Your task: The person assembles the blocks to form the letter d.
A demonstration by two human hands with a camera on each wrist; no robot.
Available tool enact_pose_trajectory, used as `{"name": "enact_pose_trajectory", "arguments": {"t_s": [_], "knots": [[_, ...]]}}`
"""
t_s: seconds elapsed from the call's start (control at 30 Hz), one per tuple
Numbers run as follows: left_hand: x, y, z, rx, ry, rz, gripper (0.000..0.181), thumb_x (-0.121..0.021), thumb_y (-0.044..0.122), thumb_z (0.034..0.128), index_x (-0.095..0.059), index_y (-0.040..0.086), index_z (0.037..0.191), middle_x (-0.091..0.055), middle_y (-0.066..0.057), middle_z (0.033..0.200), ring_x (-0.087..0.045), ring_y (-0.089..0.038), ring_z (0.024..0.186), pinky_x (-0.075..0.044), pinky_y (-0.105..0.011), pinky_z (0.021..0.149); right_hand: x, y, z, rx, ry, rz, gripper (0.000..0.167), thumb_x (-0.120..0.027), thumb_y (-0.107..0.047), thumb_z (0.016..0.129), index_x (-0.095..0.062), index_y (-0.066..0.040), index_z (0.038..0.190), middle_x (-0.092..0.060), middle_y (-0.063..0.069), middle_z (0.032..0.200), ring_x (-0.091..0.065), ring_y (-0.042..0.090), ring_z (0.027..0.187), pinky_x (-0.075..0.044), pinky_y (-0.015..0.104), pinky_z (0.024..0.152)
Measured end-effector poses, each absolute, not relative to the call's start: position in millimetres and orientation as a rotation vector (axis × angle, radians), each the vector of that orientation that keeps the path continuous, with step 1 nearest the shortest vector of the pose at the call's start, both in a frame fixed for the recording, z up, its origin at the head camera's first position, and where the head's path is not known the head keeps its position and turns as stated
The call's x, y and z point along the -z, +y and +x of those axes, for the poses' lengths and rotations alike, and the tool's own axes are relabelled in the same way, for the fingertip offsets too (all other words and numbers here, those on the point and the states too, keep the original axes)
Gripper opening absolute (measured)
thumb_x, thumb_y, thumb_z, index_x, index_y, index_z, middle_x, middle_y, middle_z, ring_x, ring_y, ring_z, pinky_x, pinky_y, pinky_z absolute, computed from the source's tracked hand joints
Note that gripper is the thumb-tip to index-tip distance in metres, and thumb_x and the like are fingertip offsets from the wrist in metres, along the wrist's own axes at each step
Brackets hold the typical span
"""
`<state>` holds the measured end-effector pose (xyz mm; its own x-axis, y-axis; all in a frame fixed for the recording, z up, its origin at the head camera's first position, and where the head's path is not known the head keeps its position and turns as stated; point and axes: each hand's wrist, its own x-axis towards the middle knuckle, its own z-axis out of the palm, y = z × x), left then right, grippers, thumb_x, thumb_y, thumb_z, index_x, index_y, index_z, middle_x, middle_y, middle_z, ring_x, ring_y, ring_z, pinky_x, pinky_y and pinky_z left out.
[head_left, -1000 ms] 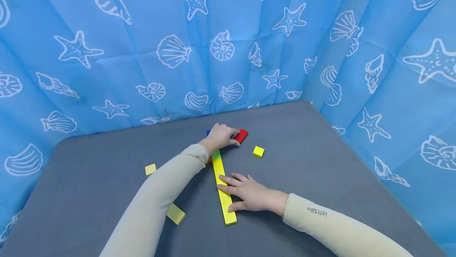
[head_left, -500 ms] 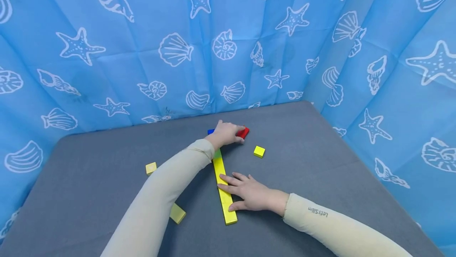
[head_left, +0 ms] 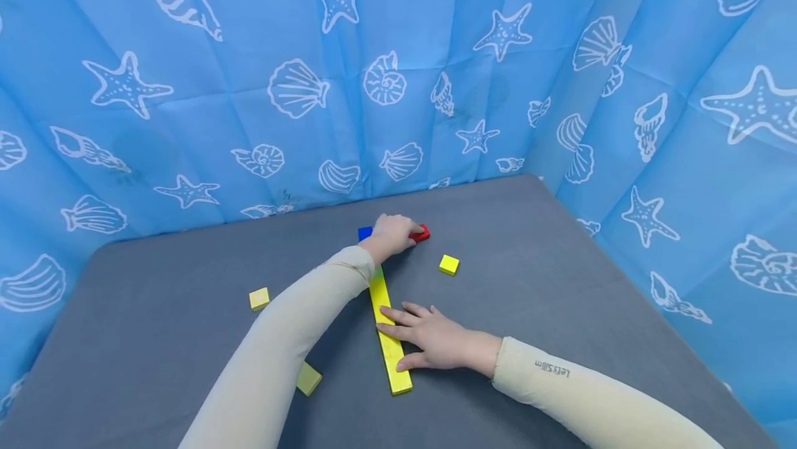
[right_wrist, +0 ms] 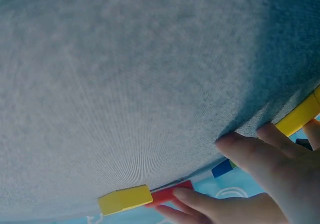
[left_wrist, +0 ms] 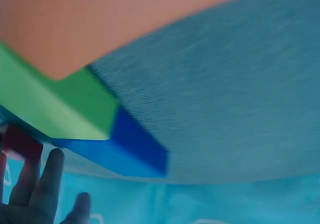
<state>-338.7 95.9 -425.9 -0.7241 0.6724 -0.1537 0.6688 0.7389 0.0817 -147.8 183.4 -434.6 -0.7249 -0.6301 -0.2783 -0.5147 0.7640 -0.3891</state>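
Observation:
My left hand reaches to the far side of the table and pinches a red block, as the right wrist view shows with thumb and fingers on the red block. Beside that hand lies a blue block, touching the end of a green block in the left wrist view. A line of yellow blocks runs from the green one toward me. Spread fingers of my right hand rest on this yellow line. The forearm hides part of the row.
A small yellow block sits right of the row. On the left are a pale yellow block and another yellow block, partly covered by the left sleeve. A blue shell-print curtain borders the grey table.
The red block has turned slightly in my left hand and lies more sideways now. My right hand stays on the yellow line. The head view has shifted a little.

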Motion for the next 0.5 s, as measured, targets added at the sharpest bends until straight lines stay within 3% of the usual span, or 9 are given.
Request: {"name": "enact_pose_trajectory", "arguments": {"t_s": [0.2,0.5], "knots": [[414,56,-329,-0.231,2.815,1.093,0.038,-0.066,0.024,0.0946,-0.063,0.025,0.132,-0.066,-0.003,0.123,-0.06,-0.021,0.101,-0.049,-0.034,0.088,435,180,-146,0.403,2.562,-0.89,0.066,-0.06,-0.045,0.094,-0.036,-0.022,0.152,-0.019,-0.002,0.161,-0.024,0.034,0.142,-0.029,0.066,0.102],[393,-10,-280,-0.503,2.787,1.182,0.043,-0.07,0.017,0.0911,-0.061,0.014,0.133,-0.064,-0.01,0.122,-0.059,-0.026,0.11,-0.047,-0.04,0.096,435,184,-147,0.441,2.573,-0.887,0.066,-0.061,-0.042,0.094,-0.038,-0.018,0.151,-0.022,0.001,0.16,-0.024,0.037,0.141,-0.027,0.068,0.102]]}}
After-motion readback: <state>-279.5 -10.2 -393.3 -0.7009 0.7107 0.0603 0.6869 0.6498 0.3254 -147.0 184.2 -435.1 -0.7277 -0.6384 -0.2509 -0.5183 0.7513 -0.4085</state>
